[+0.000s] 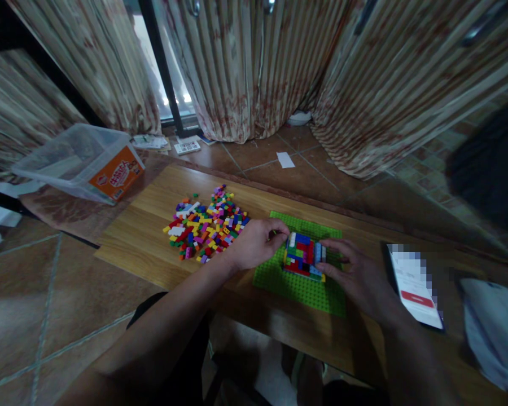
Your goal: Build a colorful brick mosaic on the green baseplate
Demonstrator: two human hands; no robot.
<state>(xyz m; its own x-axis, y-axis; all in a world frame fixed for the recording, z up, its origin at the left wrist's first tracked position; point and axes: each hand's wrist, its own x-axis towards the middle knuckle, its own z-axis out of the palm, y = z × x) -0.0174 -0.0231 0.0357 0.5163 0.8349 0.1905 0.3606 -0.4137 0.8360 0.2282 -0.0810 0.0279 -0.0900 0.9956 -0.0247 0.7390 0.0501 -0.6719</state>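
Note:
A multicoloured brick build (303, 256) stands on a green baseplate (300, 287) on a low wooden table (152, 225). My left hand (256, 242) rests curled at the build's left side, fingertips touching its left edge. My right hand (355, 276) lies at the right side, fingers pinching a blue-and-white part of the build. A heap of loose coloured bricks (207, 223) lies to the left of the plate.
A clear plastic tub with an orange label (82, 163) lies tipped at the table's far left. A phone (415, 285) with a lit screen lies right of the plate, a pale cloth (495, 332) beyond it. Striped curtains (258, 67) hang behind; tiled floor surrounds.

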